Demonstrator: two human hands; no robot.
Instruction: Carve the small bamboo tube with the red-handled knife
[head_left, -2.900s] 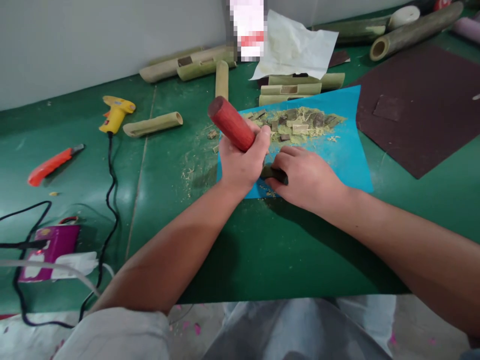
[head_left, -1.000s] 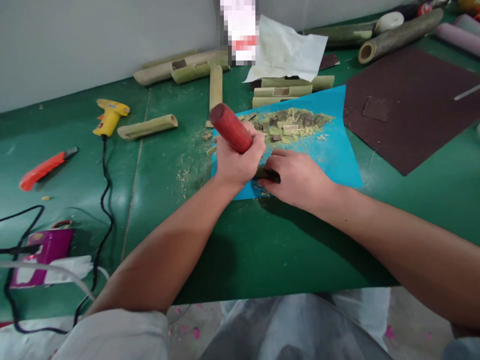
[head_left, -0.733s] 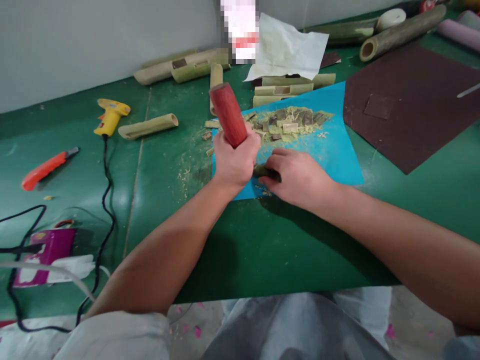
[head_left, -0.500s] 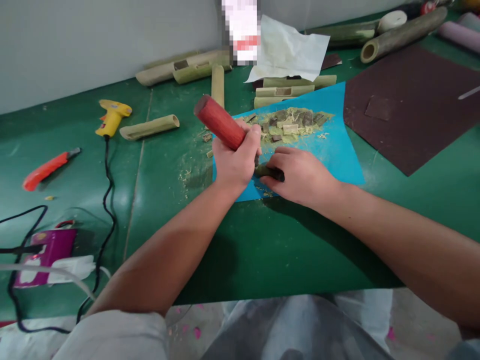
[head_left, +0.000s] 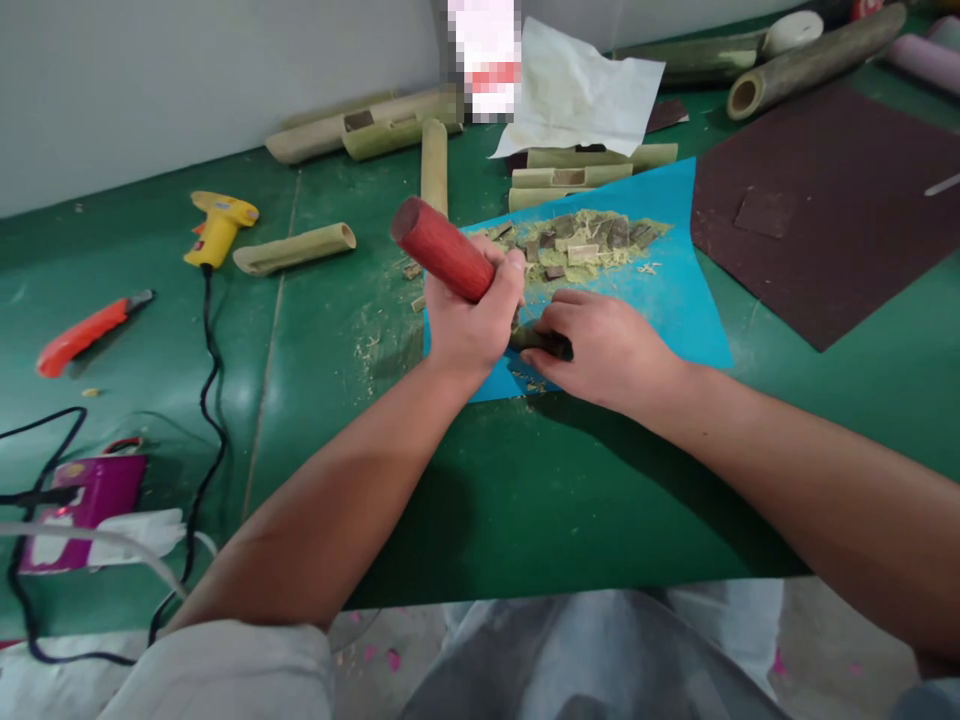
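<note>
My left hand is closed around a tool with a thick, round red wooden handle, its end slanting up to the left. The tool's working end is mostly hidden below my fist. Close beside it, my right hand grips a short, dark green bamboo piece low over a blue sheet. The two hands nearly meet at the bamboo. Behind them, a heap of shavings and small bamboo chips lies on the sheet.
Cut bamboo lengths lie behind the sheet. On the left are a bamboo tube, a yellow glue gun, an orange-handled cutter, and a purple box with cables. A dark brown sheet covers the right side.
The view has shifted slightly. Both hands keep the same grips in nearly the same place, and the red handle is tilted a little differently.
</note>
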